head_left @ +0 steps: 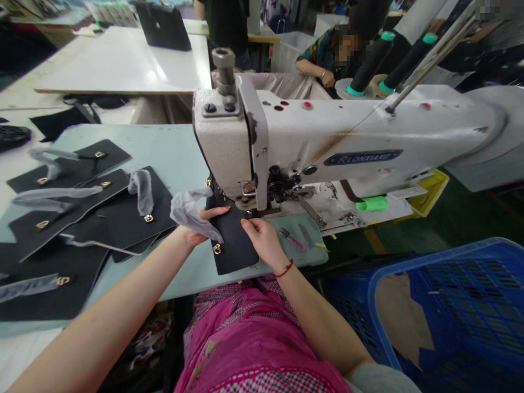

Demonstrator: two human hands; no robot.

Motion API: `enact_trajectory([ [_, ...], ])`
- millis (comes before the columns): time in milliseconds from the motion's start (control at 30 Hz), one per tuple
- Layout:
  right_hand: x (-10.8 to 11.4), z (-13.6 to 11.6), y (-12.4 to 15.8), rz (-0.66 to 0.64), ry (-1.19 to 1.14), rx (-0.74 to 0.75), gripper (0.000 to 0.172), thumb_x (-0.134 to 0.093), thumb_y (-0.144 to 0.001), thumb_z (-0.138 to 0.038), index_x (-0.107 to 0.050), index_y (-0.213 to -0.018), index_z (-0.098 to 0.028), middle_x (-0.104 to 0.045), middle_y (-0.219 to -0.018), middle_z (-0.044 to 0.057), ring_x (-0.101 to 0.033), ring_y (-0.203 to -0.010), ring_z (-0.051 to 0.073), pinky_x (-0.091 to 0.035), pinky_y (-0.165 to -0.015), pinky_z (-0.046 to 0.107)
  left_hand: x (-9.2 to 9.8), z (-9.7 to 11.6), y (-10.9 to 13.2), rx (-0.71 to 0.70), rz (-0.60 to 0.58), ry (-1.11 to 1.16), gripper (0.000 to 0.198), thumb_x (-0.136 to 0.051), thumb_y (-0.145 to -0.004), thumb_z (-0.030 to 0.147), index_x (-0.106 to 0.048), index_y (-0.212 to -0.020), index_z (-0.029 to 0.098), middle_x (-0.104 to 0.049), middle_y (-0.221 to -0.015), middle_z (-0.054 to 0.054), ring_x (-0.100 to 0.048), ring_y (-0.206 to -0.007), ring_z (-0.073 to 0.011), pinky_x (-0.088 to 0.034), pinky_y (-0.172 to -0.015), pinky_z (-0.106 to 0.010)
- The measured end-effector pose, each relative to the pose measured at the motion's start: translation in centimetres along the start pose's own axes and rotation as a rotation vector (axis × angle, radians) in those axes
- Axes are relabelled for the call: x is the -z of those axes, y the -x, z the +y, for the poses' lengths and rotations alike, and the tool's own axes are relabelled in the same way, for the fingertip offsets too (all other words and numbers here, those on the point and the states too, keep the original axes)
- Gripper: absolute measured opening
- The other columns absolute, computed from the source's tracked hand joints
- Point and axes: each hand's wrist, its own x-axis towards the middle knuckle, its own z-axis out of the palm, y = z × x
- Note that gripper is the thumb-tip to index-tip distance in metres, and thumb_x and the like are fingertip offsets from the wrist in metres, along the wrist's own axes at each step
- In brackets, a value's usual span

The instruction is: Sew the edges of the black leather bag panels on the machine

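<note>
A black panel (pixel 235 248) with gold clasps and a plastic-wrapped handle (pixel 189 210) lies under the head of a white sewing machine (pixel 347 128). My left hand (pixel 200 226) is at the panel's left side, partly under the wrapped handle, its thumb and fingers on the black surface. With fingers drawn together, my right hand (pixel 264 240) grips the panel's right edge, just below the presser foot area. Pink thread snips (pixel 293 240) lie to the right of my right hand.
Several black panels (pixel 139 229) with wrapped handles overlap on the left of the pale green table (pixel 164 139). A blue basket (pixel 385 273) stands at the lower right. Across the machine, a person's hand (pixel 327 78) is near thread cones.
</note>
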Motion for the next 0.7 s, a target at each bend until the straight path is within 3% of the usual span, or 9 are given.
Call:
enact_trajectory([
  [400,0.6,-0.4,0.1,-0.024,0.025,0.012,0.042,-0.05,-0.093,-0.042,-0.054,-0.061,-0.015,-0.046,-0.056,-0.003,-0.04,-0.054,0.01,-0.026,-0.051,0.023,0.4,-0.1,-0.5,-0.057,-0.041,-0.042,0.029,-0.076,-0.063,0.013,-0.073,-0.091,0.013,-0.076,-0.091,-0.012,-0.072,-0.089,-0.0316,-0.061,-0.081,-0.037],
  [700,1.7,-0.7,1.1,-0.056,0.057,0.023,0.029,-0.053,-0.094,-0.038,-0.07,-0.089,-0.015,-0.069,-0.078,0.004,-0.06,-0.068,0.014,-0.039,-0.059,0.022,0.3,-0.3,-0.6,-0.047,-0.014,-0.029,0.026,-0.072,-0.07,0.011,-0.072,-0.095,0.01,-0.076,-0.092,-0.014,-0.073,-0.08,-0.0293,-0.061,-0.075,-0.037],
])
